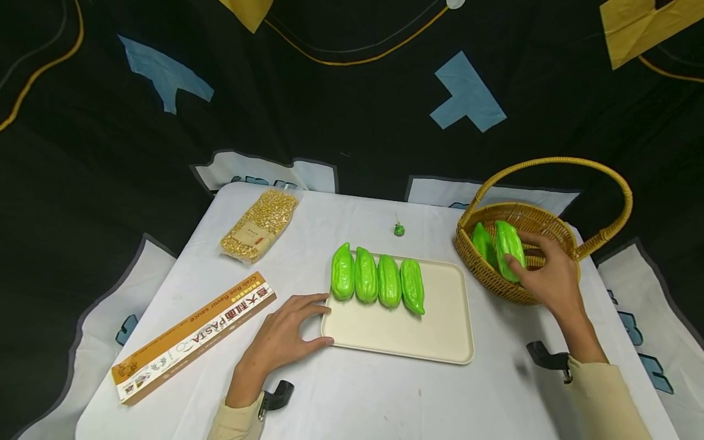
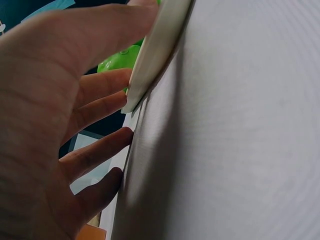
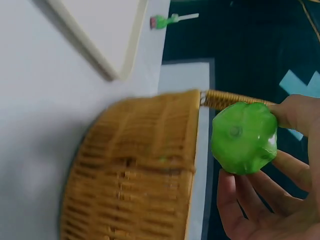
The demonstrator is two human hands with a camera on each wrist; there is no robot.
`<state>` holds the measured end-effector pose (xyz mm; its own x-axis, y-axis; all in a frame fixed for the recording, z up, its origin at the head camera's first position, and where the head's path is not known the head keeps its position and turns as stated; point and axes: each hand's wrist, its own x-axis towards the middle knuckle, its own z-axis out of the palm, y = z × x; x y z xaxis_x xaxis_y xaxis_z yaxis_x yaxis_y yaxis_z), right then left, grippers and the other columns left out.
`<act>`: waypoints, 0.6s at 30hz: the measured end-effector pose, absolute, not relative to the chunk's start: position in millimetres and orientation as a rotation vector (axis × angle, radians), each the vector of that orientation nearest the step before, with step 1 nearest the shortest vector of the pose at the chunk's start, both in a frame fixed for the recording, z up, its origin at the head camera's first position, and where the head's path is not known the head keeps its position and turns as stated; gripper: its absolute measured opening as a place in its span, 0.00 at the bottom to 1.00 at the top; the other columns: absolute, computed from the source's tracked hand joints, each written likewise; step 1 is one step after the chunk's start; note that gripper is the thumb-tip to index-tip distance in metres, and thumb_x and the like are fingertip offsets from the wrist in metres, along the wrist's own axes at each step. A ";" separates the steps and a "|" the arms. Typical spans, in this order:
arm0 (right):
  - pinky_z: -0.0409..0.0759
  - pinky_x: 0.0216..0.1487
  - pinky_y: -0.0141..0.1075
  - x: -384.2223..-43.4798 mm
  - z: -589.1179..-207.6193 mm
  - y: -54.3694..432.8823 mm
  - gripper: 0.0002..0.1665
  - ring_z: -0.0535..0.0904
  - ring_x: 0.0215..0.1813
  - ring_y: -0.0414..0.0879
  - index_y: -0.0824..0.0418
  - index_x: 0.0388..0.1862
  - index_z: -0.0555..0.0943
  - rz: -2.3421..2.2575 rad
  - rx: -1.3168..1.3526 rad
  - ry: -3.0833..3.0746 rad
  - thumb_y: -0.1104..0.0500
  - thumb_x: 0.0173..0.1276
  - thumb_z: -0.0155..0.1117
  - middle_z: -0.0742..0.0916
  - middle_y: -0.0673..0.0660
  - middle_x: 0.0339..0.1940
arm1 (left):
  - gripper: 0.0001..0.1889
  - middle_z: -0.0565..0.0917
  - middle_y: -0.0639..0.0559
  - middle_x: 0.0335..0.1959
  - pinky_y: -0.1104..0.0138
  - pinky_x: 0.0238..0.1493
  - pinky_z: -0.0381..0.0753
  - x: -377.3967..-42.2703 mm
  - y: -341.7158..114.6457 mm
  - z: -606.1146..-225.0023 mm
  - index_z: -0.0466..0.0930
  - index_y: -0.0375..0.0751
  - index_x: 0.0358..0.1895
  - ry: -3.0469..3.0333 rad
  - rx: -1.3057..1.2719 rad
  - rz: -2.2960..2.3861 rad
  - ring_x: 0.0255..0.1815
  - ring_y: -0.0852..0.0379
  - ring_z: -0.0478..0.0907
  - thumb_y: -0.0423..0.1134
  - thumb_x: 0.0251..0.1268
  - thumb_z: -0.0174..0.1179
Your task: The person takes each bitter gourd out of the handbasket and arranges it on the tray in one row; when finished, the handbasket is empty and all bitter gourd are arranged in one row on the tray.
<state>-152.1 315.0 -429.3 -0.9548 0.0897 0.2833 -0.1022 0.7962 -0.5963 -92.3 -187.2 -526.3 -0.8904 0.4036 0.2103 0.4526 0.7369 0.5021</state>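
My right hand pinches a green bitter melon between thumb and fingers, over the wicker basket. Seen end-on in the right wrist view, that bitter melon is clear of the basket's rim. Another bitter melon lies inside the basket, at its left. Several bitter melons lie side by side, stems away from me, along the far left part of a cream tray. At the tray's left edge rests my left hand, its fingers spread and loosely bent, the thumb touching the near corner.
To the left lie a long pasta box and a bag of corn kernels. A small green item sits beyond the tray. The basket's tall handle arches over its opening. A dark curtain hangs behind the white table.
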 end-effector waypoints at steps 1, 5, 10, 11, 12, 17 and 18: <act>0.72 0.40 0.15 -150.6 -429.7 312.5 0.36 0.83 0.60 0.72 0.68 0.75 0.76 0.929 0.015 -2.682 0.55 0.73 0.75 0.83 0.74 0.64 | 0.31 0.78 0.61 0.75 0.52 0.66 0.84 -92.3 -187.1 -526.0 0.89 0.55 0.60 -2.846 -0.703 -0.860 0.73 0.54 0.77 0.61 0.54 0.82; 0.71 0.38 0.10 -146.4 -431.5 301.8 0.35 0.84 0.59 0.70 0.68 0.74 0.77 0.980 0.046 -2.649 0.56 0.72 0.76 0.84 0.72 0.63 | 0.31 0.78 0.60 0.75 0.52 0.67 0.83 -92.3 -187.3 -525.7 0.89 0.54 0.61 -2.852 -0.700 -0.863 0.73 0.54 0.77 0.61 0.54 0.82; 0.73 0.38 0.10 -141.1 -435.2 288.4 0.35 0.84 0.57 0.68 0.66 0.73 0.78 1.016 0.070 -2.639 0.56 0.72 0.76 0.85 0.71 0.61 | 0.31 0.78 0.61 0.75 0.52 0.67 0.83 -93.0 -187.7 -527.1 0.89 0.55 0.61 -2.853 -0.699 -0.865 0.73 0.54 0.76 0.62 0.54 0.82; 0.73 0.38 0.10 -139.9 -436.6 285.6 0.35 0.84 0.57 0.67 0.66 0.73 0.78 1.013 0.073 -2.638 0.56 0.71 0.77 0.85 0.71 0.61 | 0.31 0.78 0.61 0.75 0.52 0.67 0.83 -93.1 -187.7 -527.4 0.89 0.55 0.61 -2.852 -0.700 -0.864 0.73 0.54 0.76 0.62 0.54 0.82; 0.73 0.38 0.10 -138.7 -438.3 282.9 0.35 0.84 0.57 0.67 0.66 0.73 0.78 1.018 0.078 -2.634 0.57 0.71 0.77 0.85 0.71 0.61 | 0.31 0.78 0.61 0.75 0.52 0.67 0.83 -93.2 -187.8 -527.7 0.89 0.55 0.61 -2.851 -0.702 -0.864 0.73 0.54 0.76 0.62 0.54 0.82; 0.76 0.40 0.12 -135.3 -449.8 271.2 0.34 0.86 0.55 0.68 0.69 0.71 0.79 1.058 0.119 -2.585 0.61 0.68 0.78 0.85 0.71 0.61 | 0.31 0.78 0.61 0.75 0.52 0.67 0.83 -93.5 -188.0 -528.6 0.89 0.55 0.61 -2.846 -0.710 -0.861 0.73 0.54 0.76 0.62 0.54 0.82; 0.77 0.40 0.12 -135.0 -452.1 269.3 0.34 0.86 0.54 0.68 0.69 0.70 0.79 1.066 0.127 -2.576 0.62 0.68 0.79 0.85 0.71 0.61 | 0.31 0.78 0.61 0.75 0.52 0.67 0.83 -93.6 -188.1 -528.7 0.89 0.55 0.61 -2.844 -0.711 -0.858 0.73 0.54 0.76 0.62 0.54 0.82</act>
<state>-135.0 269.3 -452.1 -0.9349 0.0503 0.3514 -0.2127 0.7132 -0.6679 -93.6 -188.1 -528.7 -0.8880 0.4082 0.2117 0.4572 0.7343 0.5017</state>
